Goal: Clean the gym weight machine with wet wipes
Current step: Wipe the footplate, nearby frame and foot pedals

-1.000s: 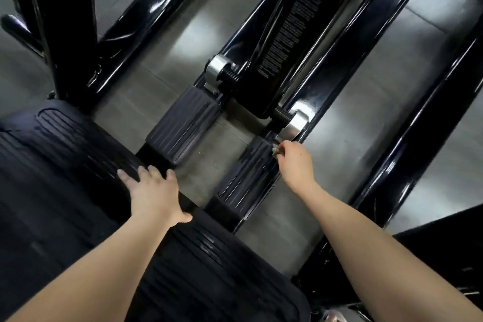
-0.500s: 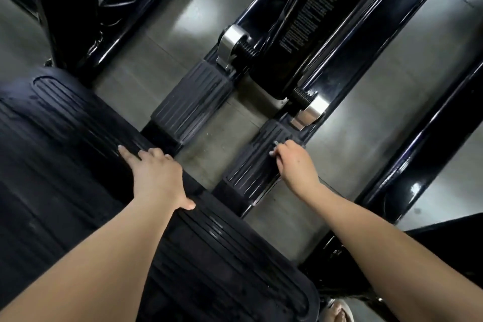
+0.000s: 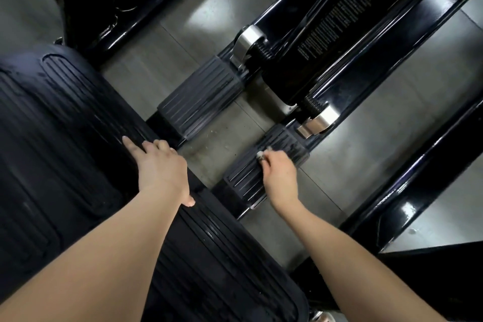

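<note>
**A:** Where was the wipe?

**B:** The wet wipe (image 3: 260, 155) was a small white wad pressed on the right footpad (image 3: 243, 178), roughly mid-length. The right hand (image 3: 279, 174) had its fingers curled round the wad, pinching it.

**A:** Left side?

**B:** The left hand (image 3: 163, 167) lay flat on the big ribbed platform (image 3: 65, 138), fingers straight and holding nothing. I read it as a brace.

**A:** How would you have run the stroke?

**B:** Along the grooves, not across, so the wad got down between the ribs. It looked tiny against the pad, so I'd have unfolded it for more contact. I'd have worked up to the chrome bracket (image 3: 317, 121) at the pad's far end. The left footpad (image 3: 198, 104) sat near, across a strip of floor (image 3: 222, 123).

**A:** Risks?

**B:** Pale crumbs lay on that strip. I guessed wipe shreds, though they were too small to tell. I'd have used lighter pressure, or a fresh wipe.
</note>
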A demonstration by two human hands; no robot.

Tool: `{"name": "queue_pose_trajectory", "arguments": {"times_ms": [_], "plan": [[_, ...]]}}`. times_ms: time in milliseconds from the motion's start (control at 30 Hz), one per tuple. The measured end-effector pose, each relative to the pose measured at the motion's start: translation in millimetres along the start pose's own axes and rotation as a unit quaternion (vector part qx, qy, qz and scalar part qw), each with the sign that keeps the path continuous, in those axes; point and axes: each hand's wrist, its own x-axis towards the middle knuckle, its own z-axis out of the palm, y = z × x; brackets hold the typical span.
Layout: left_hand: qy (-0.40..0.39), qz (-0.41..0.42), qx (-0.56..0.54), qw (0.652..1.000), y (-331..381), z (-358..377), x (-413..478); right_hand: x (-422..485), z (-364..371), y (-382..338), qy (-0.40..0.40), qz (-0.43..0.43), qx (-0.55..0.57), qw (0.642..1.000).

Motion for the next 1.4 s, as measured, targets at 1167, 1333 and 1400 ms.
{"name": "queue_pose_trajectory", "arguments": {"times_ms": [1167, 1333, 1400], "plan": [[-0.008, -0.001, -0.023, 1.000, 2.1, -2.1, -3.9, 32.1, -10.2, 3.5, 0.029, -0.079, -0.064, 0.994], [-0.008, -0.002, -0.018, 1.000, 2.6, -1.4, -2.0, 49.8, -17.7, 17.7, 0.088, -0.002, -0.017, 0.996], [-0.011, -0.001, -0.015, 1.000, 2.8, -1.5, -1.9, 30.4, -5.9, 15.2, 0.073, -0.039, -0.027, 0.996]]}}
